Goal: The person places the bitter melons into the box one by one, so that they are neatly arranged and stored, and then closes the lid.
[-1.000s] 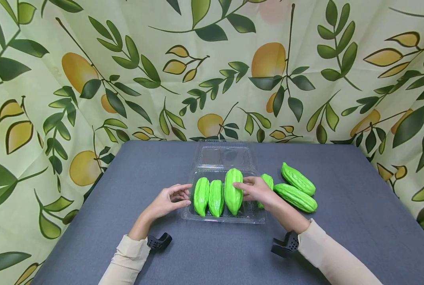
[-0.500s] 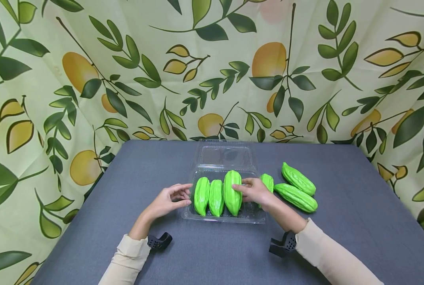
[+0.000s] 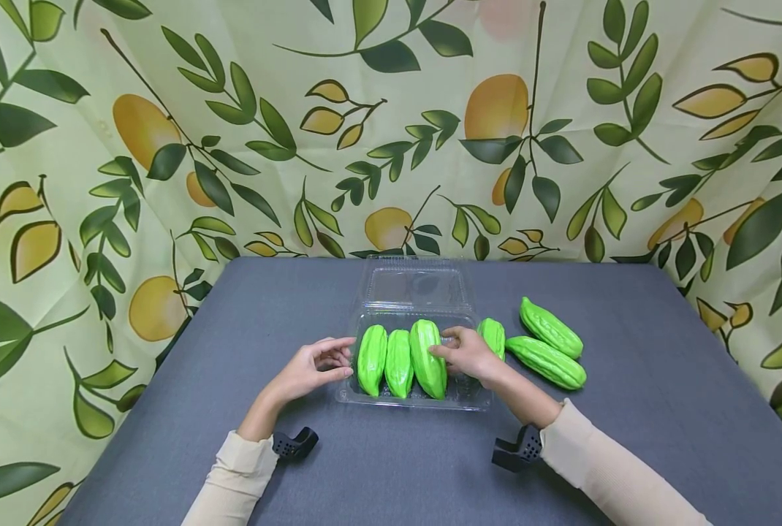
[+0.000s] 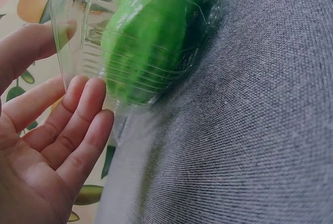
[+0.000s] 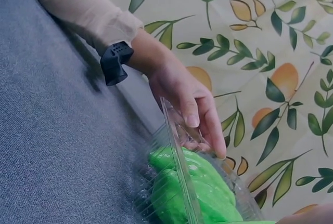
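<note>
A clear plastic clamshell box lies with its lid back. Two bitter melons rest side by side in its left half. The third bitter melon leans beside them, its top tipped left, with my right hand holding its right side, thumb on its face. In the right wrist view only a sliver of the right hand shows at the bottom corner. My left hand stays at the box's left side, fingers loosely bent; its fingertips are right at the clear wall in the left wrist view.
Another bitter melon, partly hidden by the right hand, lies at the box's right side. Two more bitter melons lie farther right on the grey tabletop. A leaf-patterned cloth hangs behind the table.
The right hand has lowered the third bitter melon slightly in the box, and its top has tipped left toward the other two. The left hand has kept its place.
</note>
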A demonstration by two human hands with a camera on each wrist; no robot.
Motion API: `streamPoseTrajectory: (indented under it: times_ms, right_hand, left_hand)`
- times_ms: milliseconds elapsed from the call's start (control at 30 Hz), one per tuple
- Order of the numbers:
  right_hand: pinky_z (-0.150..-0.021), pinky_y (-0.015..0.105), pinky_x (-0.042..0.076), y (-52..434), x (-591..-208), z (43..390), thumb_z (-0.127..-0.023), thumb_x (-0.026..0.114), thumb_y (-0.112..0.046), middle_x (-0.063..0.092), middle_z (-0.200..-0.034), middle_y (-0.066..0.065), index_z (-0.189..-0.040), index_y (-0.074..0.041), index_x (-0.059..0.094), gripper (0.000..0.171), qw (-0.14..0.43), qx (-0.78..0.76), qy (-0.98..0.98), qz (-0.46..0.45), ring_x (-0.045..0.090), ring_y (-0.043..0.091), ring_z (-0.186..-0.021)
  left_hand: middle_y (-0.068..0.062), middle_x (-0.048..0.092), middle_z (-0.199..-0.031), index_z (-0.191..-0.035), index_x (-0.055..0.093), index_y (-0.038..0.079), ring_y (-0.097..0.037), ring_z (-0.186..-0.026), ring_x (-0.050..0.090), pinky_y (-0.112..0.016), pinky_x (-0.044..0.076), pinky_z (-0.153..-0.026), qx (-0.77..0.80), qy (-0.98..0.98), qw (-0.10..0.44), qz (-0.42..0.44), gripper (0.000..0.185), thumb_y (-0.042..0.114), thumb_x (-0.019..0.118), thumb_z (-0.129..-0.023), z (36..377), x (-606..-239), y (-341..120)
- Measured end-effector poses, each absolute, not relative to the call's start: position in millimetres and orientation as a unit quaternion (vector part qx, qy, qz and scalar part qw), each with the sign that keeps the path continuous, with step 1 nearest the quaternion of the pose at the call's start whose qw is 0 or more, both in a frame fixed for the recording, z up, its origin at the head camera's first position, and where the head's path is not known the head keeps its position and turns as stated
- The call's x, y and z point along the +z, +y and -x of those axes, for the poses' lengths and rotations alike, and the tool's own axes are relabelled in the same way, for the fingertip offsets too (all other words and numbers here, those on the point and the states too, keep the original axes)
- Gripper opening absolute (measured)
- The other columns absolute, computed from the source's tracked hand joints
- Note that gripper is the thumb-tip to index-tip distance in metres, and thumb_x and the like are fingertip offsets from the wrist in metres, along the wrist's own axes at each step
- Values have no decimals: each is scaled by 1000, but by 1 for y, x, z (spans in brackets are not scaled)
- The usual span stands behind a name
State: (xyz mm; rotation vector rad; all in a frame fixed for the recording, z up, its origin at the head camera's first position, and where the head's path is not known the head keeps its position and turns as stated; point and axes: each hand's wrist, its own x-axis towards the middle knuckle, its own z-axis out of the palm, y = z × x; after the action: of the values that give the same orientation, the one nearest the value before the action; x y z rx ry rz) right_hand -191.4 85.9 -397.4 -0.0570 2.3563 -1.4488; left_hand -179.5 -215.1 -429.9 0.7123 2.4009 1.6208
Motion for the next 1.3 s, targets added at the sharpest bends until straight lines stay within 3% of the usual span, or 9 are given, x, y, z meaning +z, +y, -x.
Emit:
streamPoseTrajectory:
  times_ms: [133, 367, 533, 733, 900, 1133, 1300]
  right_hand:
    - [-78, 40, 61, 85, -397, 189, -93, 60, -12, 61, -110, 32, -138, 15, 35, 58, 181, -500, 846, 28, 71, 33, -83]
    - [-73, 38, 60, 87, -397, 189, -93, 60, -12, 56, -116, 30, -140, 12, 34, 59, 182, -482, 856, 27, 69, 22, -70]
    - [-76, 39, 59, 88, -394, 189, -94, 59, -15, 56, -112, 27, -140, 12, 35, 59, 193, -476, 857, 33, 67, 24, -76]
    - [-77, 37, 58, 89, -392, 186, -89, 59, -11, 63, -110, 29, -131, 17, 46, 51, 168, -417, 889, 86, 67, 32, -90]
    - [-85, 41, 57, 92, -388, 182, -87, 61, -10, 67, -109, 28, -123, 16, 55, 45, 144, -373, 909, 122, 65, 37, -101]
    - [-87, 41, 56, 97, -384, 178, -86, 59, -9, 67, -111, 25, -121, 12, 58, 41, 141, -385, 905, 114, 64, 33, -101]
    - [-78, 35, 57, 102, -381, 178, -87, 54, -8, 66, -111, 25, -124, 10, 57, 41, 152, -413, 892, 103, 66, 31, -96]
  left_hand:
    - [-29, 58, -109, -132, 50, -12, 2, -90, 58, -16, 52, -86, 543, 802, 80, -238, 51, 3, 69, -86, 180, -430, -215]
    - [-28, 59, -109, -132, 51, -10, 2, -91, 58, -16, 52, -86, 538, 804, 82, -239, 51, 4, 69, -86, 180, -429, -214]
    - [-27, 59, -109, -132, 51, -9, 2, -91, 58, -17, 53, -86, 536, 805, 82, -240, 51, 4, 69, -87, 180, -429, -214]
    - [-27, 59, -109, -132, 51, -9, 0, -91, 59, -18, 53, -86, 536, 806, 82, -238, 50, 5, 69, -87, 180, -430, -215]
    - [-27, 59, -109, -132, 52, -9, 1, -91, 59, -17, 53, -86, 535, 806, 79, -240, 50, 4, 69, -87, 180, -430, -216]
    - [-27, 60, -108, -132, 52, -9, 1, -91, 59, -17, 53, -86, 533, 807, 76, -241, 50, 4, 69, -87, 180, -431, -216]
    - [-27, 60, -108, -132, 52, -9, 1, -91, 59, -17, 53, -86, 534, 807, 78, -240, 50, 5, 69, -87, 180, -430, -216]
